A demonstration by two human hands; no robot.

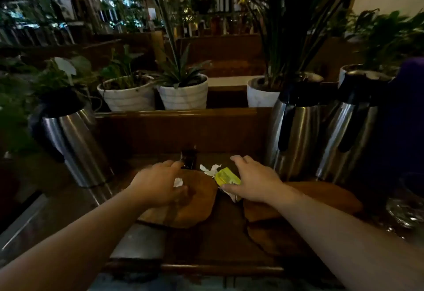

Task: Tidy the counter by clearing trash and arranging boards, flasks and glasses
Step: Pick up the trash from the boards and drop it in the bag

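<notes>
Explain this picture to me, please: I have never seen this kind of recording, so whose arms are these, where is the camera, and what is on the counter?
There is no machine here. One wide-angle camera sits on a person's head and looks down at their own bare arms. The left hand rests over a wooden board, with a small white scrap at its fingers; whether it grips the scrap is unclear. The right hand reaches over a yellow wrapper and crumpled white paper, touching but not clearly holding them. A second board lies under the right arm. Steel flasks stand on both sides: one left, two right. Potted plants line the ledge behind.
</notes>
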